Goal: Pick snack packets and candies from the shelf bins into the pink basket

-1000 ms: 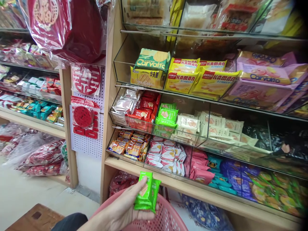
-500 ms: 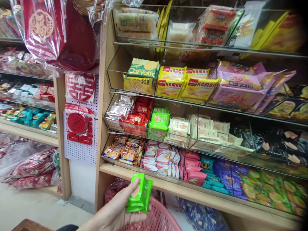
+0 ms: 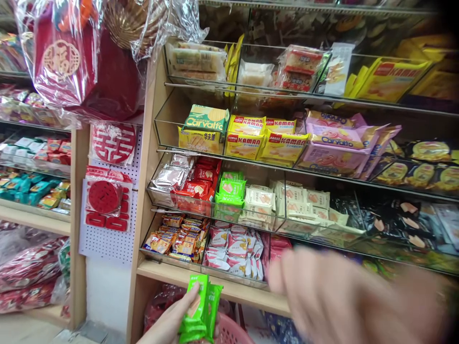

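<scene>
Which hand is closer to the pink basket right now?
Left. The left hand holds green packets just above the pink basket; the right hand, blurred, is higher and farther right, in front of the bottom shelf.

— Anything new beside the green packets (image 3: 199, 308)?
— Yes: a right hand (image 3: 344, 296), just to the right of them, heavily blurred, fingers loose, holding nothing. Not there half a second ago.
— And the left hand (image 3: 167, 327) under the packets?
— Lower in the picture now, cut off at the wrist.
— The pink basket (image 3: 229, 334) behind the packets?
— Only a sliver of rim left showing.
— Higher up?
— More rack in sight: yellow boxes (image 3: 389, 79), far up and right of the packets, sitting lower in the picture, with a further dim row showing above.
</scene>
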Available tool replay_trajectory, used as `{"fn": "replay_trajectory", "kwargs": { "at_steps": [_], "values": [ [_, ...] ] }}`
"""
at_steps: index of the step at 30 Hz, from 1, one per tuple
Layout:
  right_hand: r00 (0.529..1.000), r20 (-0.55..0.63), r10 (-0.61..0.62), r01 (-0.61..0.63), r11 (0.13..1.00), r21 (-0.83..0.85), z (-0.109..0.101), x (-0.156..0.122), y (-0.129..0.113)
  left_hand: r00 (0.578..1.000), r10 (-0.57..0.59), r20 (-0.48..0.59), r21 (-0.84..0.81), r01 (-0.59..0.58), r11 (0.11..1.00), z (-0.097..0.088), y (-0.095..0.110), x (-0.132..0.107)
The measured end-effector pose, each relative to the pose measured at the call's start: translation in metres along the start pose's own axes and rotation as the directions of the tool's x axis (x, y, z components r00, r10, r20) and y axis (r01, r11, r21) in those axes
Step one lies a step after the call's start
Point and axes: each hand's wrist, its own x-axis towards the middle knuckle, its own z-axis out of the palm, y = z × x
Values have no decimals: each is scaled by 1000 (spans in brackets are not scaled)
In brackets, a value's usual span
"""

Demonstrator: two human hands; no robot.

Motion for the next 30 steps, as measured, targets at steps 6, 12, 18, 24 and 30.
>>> {"fn": "replay_trajectory", "kwargs": {
  "at_steps": [6, 12, 18, 24, 30],
  "values": [
    [989, -141, 46, -119, 814, -568, -18, 122, 83, 1000, 11, 18, 52, -11, 999, -17, -3, 10],
    [967, -223, 122, -246, 676, -695, -43, 191, 138, 995, 92, -33, 26, -91, 996, -32, 5, 4],
    [929, -290, 229, -363, 712, -602, -38, 210, 167, 989, 2, -147, -46, -9, 999, -36, 18, -19],
    [873, -334, 356, -476, 773, -421, -30, 221, 181, 982, -1, -188, -74, -13, 997, -47, 21, -17],
    [821, -377, 428, -526, 824, -211, -28, 222, 176, 977, -36, -210, -89, 18, 996, -41, 22, -21]
  ]
}}
